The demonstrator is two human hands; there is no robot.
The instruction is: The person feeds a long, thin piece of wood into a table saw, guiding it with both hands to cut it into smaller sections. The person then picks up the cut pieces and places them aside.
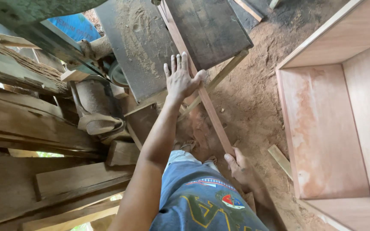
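A blue-grey shirt with a coloured print fills the bottom of the view, nearest the camera. Just beyond it, the near end of a long reddish wooden strip is gripped by the right hand, fingers curled around it. The strip runs away from the body, up across the dusty saw table. Farther along, the left hand is laid flat with fingers spread, the palm on the table and the thumb side pressed against the strip.

Most of the strip's length is seen lying on the near side of the table, with only its far part over the metal surface, so the pass is judged to be at an early stage; whether a blade has been met cannot be told. Sawdust is heaped on the table and spread over the ground.

Counted: one strip in hand, two hands, one table, one open plywood box to the right, one short offcut on the ground beside it. A stack of rough planks is piled at left; their number cannot be fixed.
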